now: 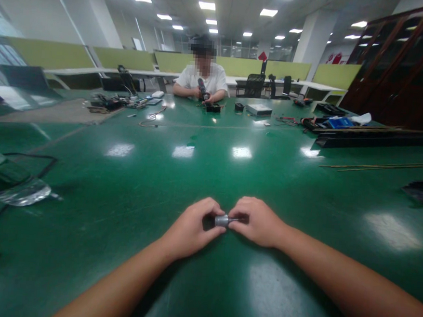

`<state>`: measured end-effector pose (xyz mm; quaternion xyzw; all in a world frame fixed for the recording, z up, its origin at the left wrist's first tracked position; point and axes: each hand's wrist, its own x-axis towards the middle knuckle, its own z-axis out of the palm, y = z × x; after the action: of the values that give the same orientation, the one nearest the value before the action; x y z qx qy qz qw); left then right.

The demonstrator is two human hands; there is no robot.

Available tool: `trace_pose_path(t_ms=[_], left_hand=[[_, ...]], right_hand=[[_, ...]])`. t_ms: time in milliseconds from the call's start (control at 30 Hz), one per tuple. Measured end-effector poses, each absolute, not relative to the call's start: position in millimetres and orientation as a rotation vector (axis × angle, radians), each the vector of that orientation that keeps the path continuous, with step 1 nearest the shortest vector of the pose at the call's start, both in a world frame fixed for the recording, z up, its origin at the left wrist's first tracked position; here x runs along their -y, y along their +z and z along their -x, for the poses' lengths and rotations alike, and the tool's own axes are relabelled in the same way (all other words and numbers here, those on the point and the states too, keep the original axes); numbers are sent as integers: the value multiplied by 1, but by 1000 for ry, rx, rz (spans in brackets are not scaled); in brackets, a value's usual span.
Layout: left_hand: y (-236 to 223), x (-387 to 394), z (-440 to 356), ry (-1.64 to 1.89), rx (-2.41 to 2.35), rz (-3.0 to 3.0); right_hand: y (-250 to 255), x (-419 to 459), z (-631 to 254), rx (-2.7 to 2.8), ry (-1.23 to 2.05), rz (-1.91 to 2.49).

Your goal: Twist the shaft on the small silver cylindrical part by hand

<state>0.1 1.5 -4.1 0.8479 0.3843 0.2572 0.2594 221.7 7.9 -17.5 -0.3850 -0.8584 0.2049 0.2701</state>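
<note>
Currently, a small grey metal cylinder (221, 221) with a thin shaft (233, 220) sits just below and right of the centre of the frame, held between both hands, close above or on the green desk (141, 173); contact with it cannot be told. Left hand (188, 229): thumb and fingers pinched on the cylinder. Right hand (261, 222): fingertips closed around the shaft side.

Handling, judged: light for its size class but dense, stiff, unlikely to dent under finger pressure. Smooth round wall may slip or roll; the thin shaft is the weaker part, best spared side load. Best hold: thumb and forefinger opposed across the cylinder's wall, shaft merely steadied.

Outward: clear plastic item (24, 191) and dark cable (48, 165) at the left edge; thin rods (381, 166) and a black channel (365, 139) at right. Upper centre: a person (219, 79) opposite with a dark tool (202, 89), and a pale box (259, 109) to the right.
</note>
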Motion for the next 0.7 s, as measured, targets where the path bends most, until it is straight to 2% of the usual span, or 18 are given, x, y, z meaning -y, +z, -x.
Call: trace_pose_path(t_ms=[700], left_hand=[[-3, -1, -1, 565, -1120, -2386]], right_hand=[[-21, -6, -220, 2320, 485, 984]])
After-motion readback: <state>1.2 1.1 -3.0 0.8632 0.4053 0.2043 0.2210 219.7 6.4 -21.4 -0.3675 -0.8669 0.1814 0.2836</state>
